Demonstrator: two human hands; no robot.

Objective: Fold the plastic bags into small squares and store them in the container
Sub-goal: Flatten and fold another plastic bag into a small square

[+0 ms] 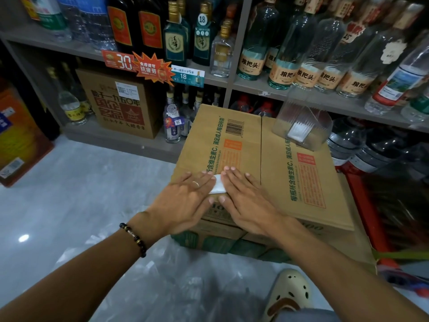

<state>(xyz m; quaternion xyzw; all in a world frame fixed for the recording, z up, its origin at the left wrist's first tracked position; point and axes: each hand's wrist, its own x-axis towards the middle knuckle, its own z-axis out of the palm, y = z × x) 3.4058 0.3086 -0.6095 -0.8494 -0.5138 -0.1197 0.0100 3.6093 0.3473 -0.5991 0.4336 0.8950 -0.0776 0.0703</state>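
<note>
In the head view, a folded white bag (217,187) is pressed flat onto the near edge of a cardboard box (299,182) by both hands. The left hand (183,201) and the right hand (246,198) are laid with fingers straight and spread, the bag showing between them. A clear container (301,124) is seen at the box's far right corner, with folded white plastic inside. Bottles (285,66) are lined on the shelf (329,102) behind.

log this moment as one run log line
step: pressing fold | left hand, right hand: flat on folded bag | surface: cardboard box | container: behind
</note>
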